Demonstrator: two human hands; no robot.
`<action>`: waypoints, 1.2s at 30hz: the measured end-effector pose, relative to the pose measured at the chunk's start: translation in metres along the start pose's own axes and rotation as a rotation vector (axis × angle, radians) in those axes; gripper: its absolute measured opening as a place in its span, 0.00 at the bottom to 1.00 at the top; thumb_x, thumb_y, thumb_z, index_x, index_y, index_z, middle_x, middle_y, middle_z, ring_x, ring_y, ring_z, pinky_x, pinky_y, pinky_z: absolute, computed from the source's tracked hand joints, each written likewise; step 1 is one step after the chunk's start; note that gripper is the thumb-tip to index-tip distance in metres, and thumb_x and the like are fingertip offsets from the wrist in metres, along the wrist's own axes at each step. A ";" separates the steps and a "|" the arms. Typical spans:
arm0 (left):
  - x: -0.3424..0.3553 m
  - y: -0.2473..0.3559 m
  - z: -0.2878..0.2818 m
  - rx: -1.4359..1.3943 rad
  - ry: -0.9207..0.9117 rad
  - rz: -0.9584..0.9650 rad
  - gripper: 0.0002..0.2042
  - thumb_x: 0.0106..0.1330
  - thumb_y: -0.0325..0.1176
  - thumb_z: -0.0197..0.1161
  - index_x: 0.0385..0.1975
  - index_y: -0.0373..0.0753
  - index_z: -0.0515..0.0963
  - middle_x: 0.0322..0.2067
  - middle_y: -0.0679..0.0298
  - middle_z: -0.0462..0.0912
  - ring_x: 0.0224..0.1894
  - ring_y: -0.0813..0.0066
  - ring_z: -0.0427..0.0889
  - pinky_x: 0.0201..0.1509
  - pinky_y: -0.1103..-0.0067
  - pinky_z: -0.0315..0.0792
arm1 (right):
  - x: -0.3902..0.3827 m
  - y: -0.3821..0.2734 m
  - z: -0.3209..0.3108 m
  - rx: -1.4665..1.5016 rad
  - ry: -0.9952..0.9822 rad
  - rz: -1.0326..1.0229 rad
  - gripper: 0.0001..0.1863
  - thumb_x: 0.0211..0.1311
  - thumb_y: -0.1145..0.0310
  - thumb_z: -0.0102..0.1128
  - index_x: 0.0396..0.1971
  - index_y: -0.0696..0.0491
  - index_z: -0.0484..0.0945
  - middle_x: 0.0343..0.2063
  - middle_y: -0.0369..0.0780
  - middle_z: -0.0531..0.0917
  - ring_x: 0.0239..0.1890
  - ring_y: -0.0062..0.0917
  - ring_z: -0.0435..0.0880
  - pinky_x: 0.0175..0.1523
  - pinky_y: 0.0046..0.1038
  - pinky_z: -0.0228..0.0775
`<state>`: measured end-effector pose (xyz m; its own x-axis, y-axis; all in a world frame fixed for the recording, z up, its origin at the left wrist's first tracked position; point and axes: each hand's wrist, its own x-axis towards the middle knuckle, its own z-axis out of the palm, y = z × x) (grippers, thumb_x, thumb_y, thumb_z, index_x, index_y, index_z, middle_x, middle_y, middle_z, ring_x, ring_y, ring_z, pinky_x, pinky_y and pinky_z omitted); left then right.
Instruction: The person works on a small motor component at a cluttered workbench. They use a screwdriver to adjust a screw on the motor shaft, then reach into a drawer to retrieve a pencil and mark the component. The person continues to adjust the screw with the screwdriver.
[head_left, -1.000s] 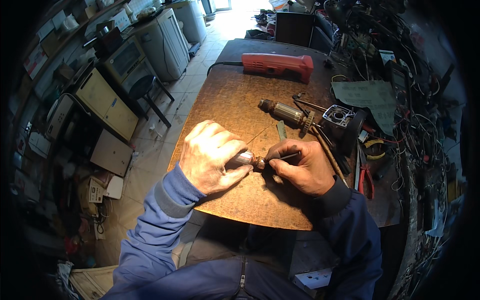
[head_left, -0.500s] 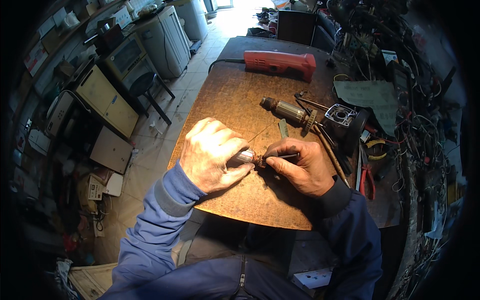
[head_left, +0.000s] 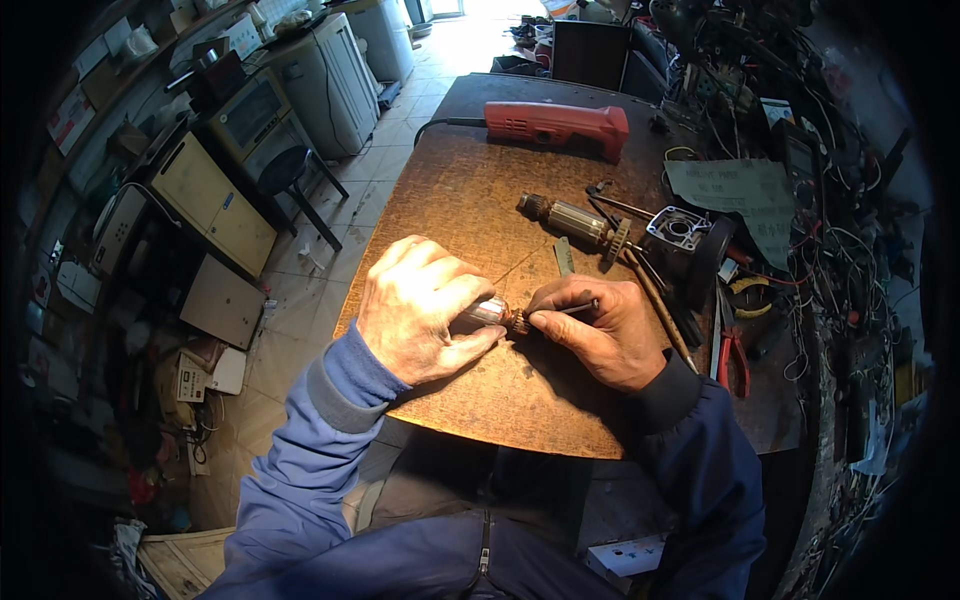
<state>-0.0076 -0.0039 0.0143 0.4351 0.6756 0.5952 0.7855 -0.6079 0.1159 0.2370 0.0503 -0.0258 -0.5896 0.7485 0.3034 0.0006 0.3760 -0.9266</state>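
The left hand [head_left: 425,310] grips a small metal motor armature [head_left: 497,315] near the counter's [head_left: 450,190] near edge; the right hand [head_left: 600,330] pinches a thin dark pick [head_left: 575,308] against its copper end, apparently cleaning it, which calls for steady, light strokes

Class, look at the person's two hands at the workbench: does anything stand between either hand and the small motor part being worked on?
Nothing visible does. The left hand grips the small motor armature directly, and the right hand presses a thin tool against its copper end. The other motor armature lies further back, apart.
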 end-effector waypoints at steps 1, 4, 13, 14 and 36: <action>-0.001 0.000 0.001 -0.004 -0.005 -0.014 0.16 0.46 0.39 0.82 0.33 0.42 0.85 0.33 0.63 0.87 0.38 0.61 0.84 0.49 0.65 0.76 | 0.000 0.000 0.000 -0.003 0.002 -0.004 0.05 0.68 0.74 0.71 0.37 0.61 0.87 0.34 0.42 0.90 0.36 0.23 0.89 0.42 0.27 0.80; 0.000 0.000 0.000 -0.004 -0.002 -0.006 0.16 0.46 0.38 0.82 0.33 0.42 0.86 0.33 0.64 0.87 0.37 0.62 0.85 0.47 0.66 0.76 | 0.000 -0.001 0.001 -0.002 0.006 -0.022 0.06 0.68 0.74 0.71 0.37 0.62 0.87 0.34 0.42 0.90 0.36 0.23 0.89 0.42 0.26 0.81; 0.001 0.001 -0.001 0.001 -0.002 0.007 0.17 0.45 0.37 0.83 0.34 0.41 0.86 0.33 0.64 0.88 0.36 0.63 0.85 0.45 0.67 0.76 | 0.000 -0.002 0.003 0.009 0.010 -0.020 0.06 0.69 0.74 0.70 0.36 0.62 0.86 0.34 0.42 0.89 0.35 0.23 0.88 0.41 0.26 0.81; 0.001 0.000 -0.001 0.003 -0.003 0.007 0.17 0.45 0.37 0.83 0.33 0.41 0.86 0.33 0.64 0.88 0.36 0.63 0.85 0.45 0.67 0.76 | 0.000 -0.001 0.003 -0.009 0.010 -0.021 0.05 0.69 0.74 0.70 0.36 0.62 0.86 0.34 0.41 0.89 0.35 0.23 0.88 0.41 0.26 0.80; 0.001 0.000 0.000 -0.010 -0.002 -0.007 0.18 0.44 0.38 0.84 0.33 0.42 0.85 0.33 0.64 0.87 0.38 0.61 0.84 0.46 0.66 0.76 | -0.001 -0.006 -0.001 0.179 0.034 0.141 0.03 0.69 0.78 0.68 0.37 0.63 0.86 0.26 0.37 0.86 0.23 0.13 0.80 0.27 0.19 0.70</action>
<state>-0.0073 -0.0037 0.0148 0.4303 0.6811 0.5924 0.7841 -0.6072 0.1286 0.2381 0.0482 -0.0206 -0.5665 0.8058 0.1723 -0.0642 0.1653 -0.9841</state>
